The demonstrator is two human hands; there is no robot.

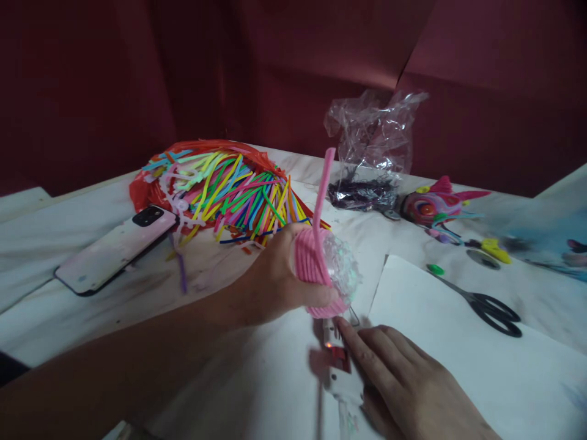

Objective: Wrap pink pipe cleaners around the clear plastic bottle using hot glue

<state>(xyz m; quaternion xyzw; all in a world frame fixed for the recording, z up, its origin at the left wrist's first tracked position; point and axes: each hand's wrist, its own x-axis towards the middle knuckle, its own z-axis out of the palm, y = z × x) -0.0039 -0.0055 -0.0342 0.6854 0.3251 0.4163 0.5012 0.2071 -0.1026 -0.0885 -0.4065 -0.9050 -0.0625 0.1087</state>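
My left hand (279, 275) is wrapped round a clear, crinkled cylinder (342, 269) wound with pink fuzzy stem (309, 256); one end of the stem sticks up. Just below it, a white glue gun (346, 385) with a small orange light lies on the table. My right hand (403, 373) is at the glue gun, its index fingertip at the gun's front part near the cylinder's lower edge. The thumb is mostly hidden, so whether the fingers grip the gun is unclear.
Colourful fuzzy stems (247, 195) lie on red plastic at the back left, beside a phone (114, 247). Behind the cylinder stands a clear bag (371, 153). Black scissors (493, 311) rest on white paper (426, 330) at right, near a colourful craft piece (431, 205).
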